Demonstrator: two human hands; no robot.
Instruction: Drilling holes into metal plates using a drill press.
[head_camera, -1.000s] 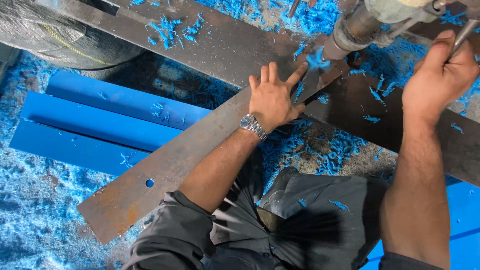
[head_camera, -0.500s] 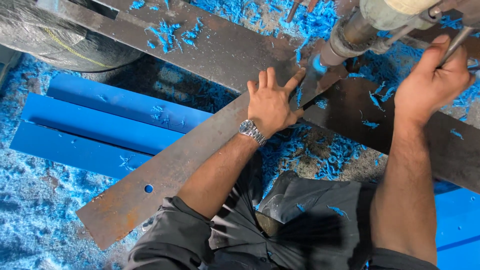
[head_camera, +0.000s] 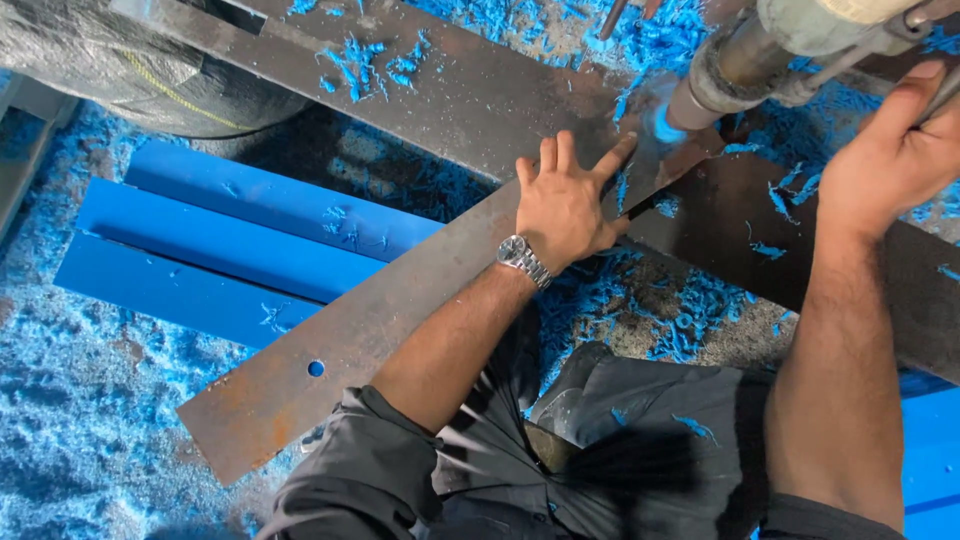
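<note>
My left hand (head_camera: 565, 205), with a wristwatch on it, lies flat with spread fingers on a long rusty steel bar (head_camera: 350, 340) that has a small round hole near its lower end. The bar's upper end sits under the chuck of a drill press (head_camera: 725, 70), where blue swarf gathers. My right hand (head_camera: 895, 155) at the upper right grips the thin metal feed lever (head_camera: 945, 90) of the drill. The drill tip itself is hidden by the chuck and swarf.
A wider rusty steel plate (head_camera: 470, 90) runs diagonally under the bar. Blue flat strips (head_camera: 220, 245) lie at the left. Blue shavings (head_camera: 60, 420) cover the floor. A dark wrapped roll (head_camera: 110, 60) sits at the top left. My grey-trousered knees (head_camera: 620, 450) fill the bottom.
The view has shifted slightly; the drill chuck has come lower onto the bar end. My left hand stays pressed on the bar and my right hand stays on the lever.
</note>
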